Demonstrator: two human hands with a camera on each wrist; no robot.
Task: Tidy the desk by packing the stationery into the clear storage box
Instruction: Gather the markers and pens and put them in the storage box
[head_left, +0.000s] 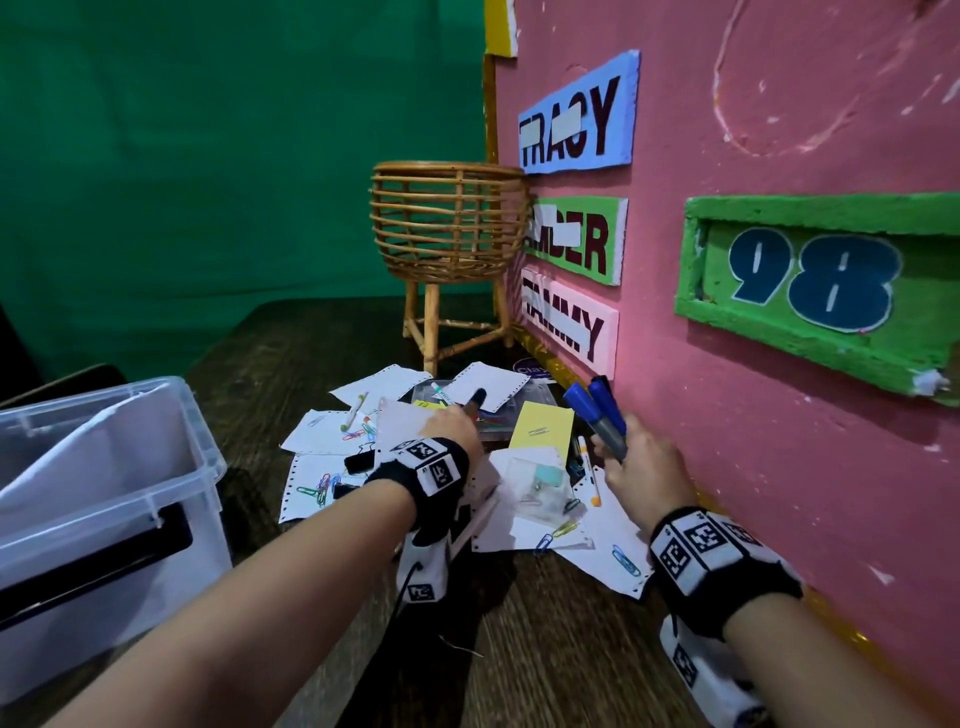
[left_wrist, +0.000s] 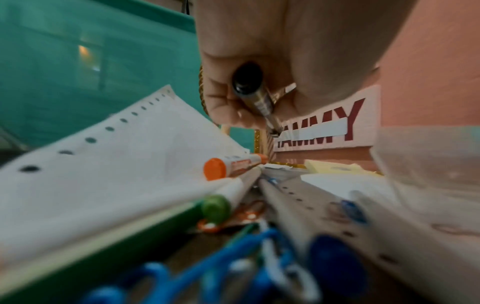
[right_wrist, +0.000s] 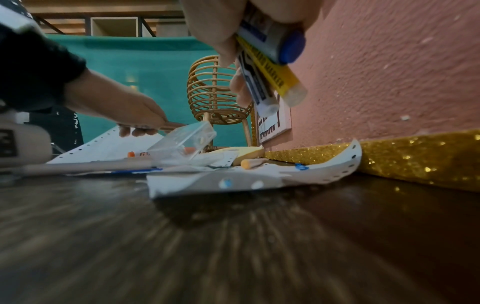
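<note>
The clear storage box (head_left: 104, 493) stands open at the left of the desk. Over the paper pile, my left hand (head_left: 460, 418) grips a black-capped marker (head_left: 478, 399); in the left wrist view the marker (left_wrist: 255, 98) runs between thumb and fingers. Near the pink wall, my right hand (head_left: 615, 447) holds a bundle of markers with blue caps (head_left: 592, 402) pointing up. The right wrist view shows a blue-ended marker (right_wrist: 275, 39), a yellow one (right_wrist: 275, 76) and a third in that grip. An orange marker (left_wrist: 228, 166) and a green-capped pen (left_wrist: 215, 208) lie on the sheets.
Loose perforated sheets (head_left: 519, 525), coloured paper clips (head_left: 319, 488), a yellow note pad (head_left: 543, 426), a small clear case (right_wrist: 184, 139) and a pen (head_left: 589, 470) litter the dark wooden desk. A rattan basket stand (head_left: 447, 223) sits behind. The pink board (head_left: 779, 364) bounds the right side.
</note>
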